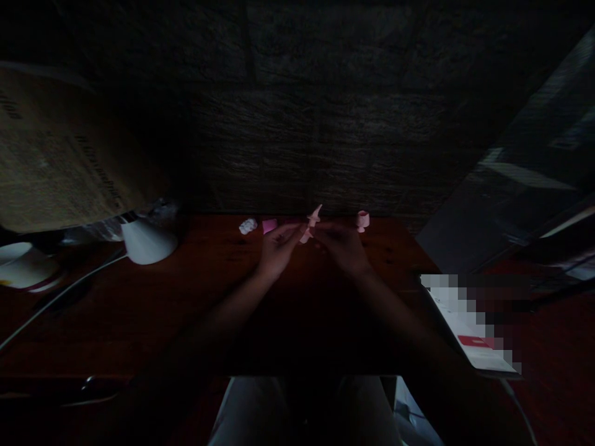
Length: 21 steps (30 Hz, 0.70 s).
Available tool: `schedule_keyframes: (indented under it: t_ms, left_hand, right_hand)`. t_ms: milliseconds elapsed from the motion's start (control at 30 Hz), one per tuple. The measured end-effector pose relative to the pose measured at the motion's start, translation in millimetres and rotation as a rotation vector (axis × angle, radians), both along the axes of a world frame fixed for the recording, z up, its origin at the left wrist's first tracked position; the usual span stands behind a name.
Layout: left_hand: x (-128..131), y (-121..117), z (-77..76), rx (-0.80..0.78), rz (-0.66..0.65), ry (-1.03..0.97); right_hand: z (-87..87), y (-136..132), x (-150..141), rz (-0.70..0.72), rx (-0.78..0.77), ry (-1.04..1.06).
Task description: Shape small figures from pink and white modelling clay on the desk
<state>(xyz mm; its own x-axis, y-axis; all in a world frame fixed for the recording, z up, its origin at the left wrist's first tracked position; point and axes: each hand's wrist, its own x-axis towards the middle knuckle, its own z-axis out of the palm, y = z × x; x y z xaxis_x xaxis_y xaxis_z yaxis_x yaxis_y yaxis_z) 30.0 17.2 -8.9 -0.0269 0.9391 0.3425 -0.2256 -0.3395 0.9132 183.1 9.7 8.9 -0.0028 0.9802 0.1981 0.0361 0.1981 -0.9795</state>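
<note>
Both my hands meet over the far middle of a dark red wooden table. My left hand and my right hand pinch a small pink folded paper piece between their fingertips; one pointed tip sticks up. The scene is very dim, so the finger detail is faint.
On the table behind my hands lie a crumpled white scrap, a pink paper square and a small pink cup-shaped piece. A white lamp head sits at the left, with a cardboard box above it. White papers lie at the right.
</note>
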Motion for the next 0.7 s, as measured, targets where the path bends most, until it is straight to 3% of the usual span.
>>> schedule_keyframes:
  t_ms: [500, 700]
  left_hand:
    - [-0.6, -0.1, 2.5, -0.105, 0.004, -0.084]
    - [-0.4, 0.2, 2.7, -0.15, -0.058, -0.148]
  right_hand:
    - [0.5, -1.7, -0.6, 0.074, -0.016, 0.057]
    - [-2.3, 0.0, -0.9, 0.089, -0.001, 0.079]
